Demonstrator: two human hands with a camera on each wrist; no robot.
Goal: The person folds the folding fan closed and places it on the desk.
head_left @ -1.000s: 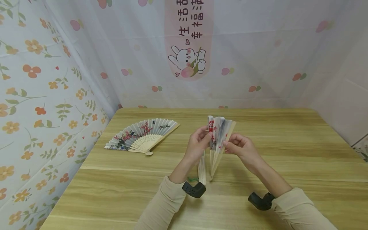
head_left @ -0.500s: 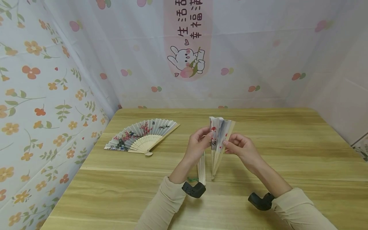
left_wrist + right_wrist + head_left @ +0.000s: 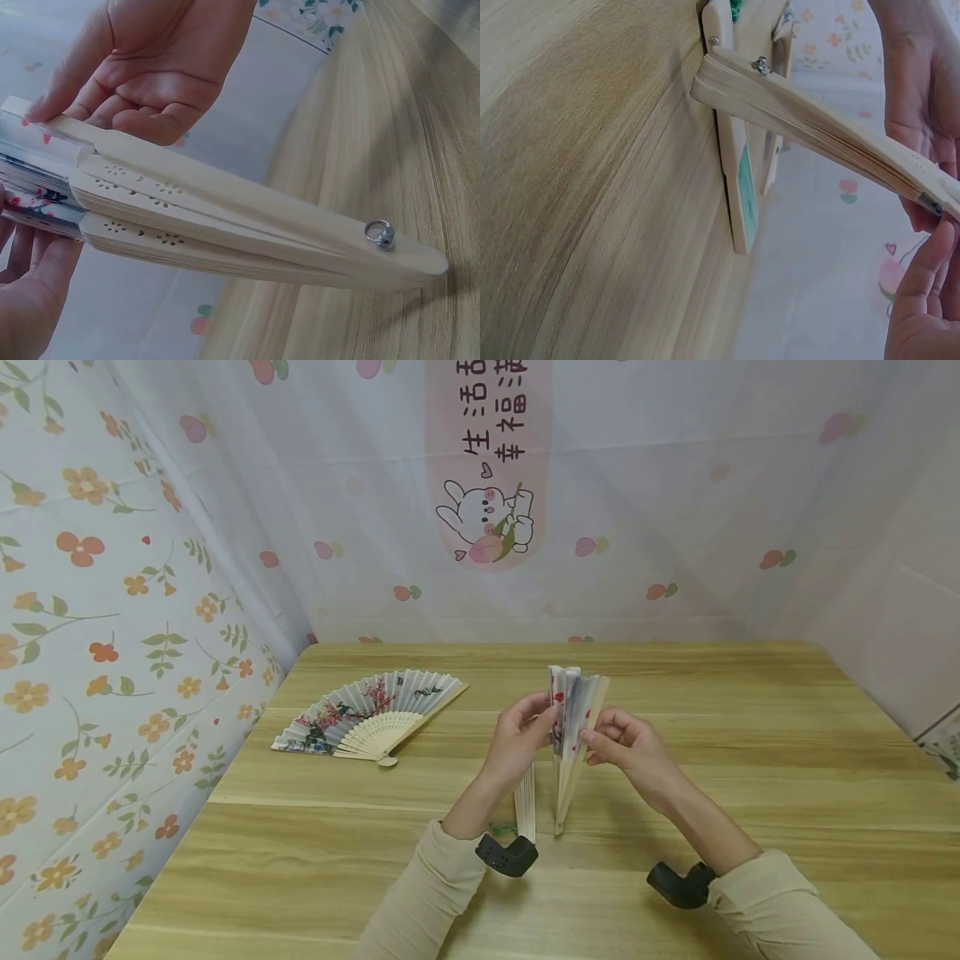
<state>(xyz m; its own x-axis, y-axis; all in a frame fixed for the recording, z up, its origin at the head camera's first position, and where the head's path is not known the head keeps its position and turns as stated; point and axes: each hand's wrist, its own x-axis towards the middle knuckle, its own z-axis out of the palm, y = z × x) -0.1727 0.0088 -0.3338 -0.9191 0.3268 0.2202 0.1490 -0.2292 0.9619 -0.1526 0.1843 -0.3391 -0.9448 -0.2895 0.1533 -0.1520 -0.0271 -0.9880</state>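
Note:
Upright in both hands is a partly folded hand fan, its pale leaf printed with red blossoms and grey shading. My left hand pinches its left edge between thumb and fingers. On the other edge, the thumb and fingers of my right hand pinch the outer wooden guard. The left wrist view shows pierced bamboo ribs gathered in layers, with a small metal ring at the pivot. That pivot end points down close over the table. Beside it lies a folded fan with a green leaf, partly hidden by my left hand and wrist in the head view.
A spread fan with plum blossoms lies at the left of the wooden table. A green tassel shows by my left wrist. Printed curtains stand behind the table and along its left side. Black cameras sit on both wrists.
The held fan has narrowed, its two edges drawn closer together. Its left edge has shifted slightly right with the left fingers. The fans on the table have not moved.

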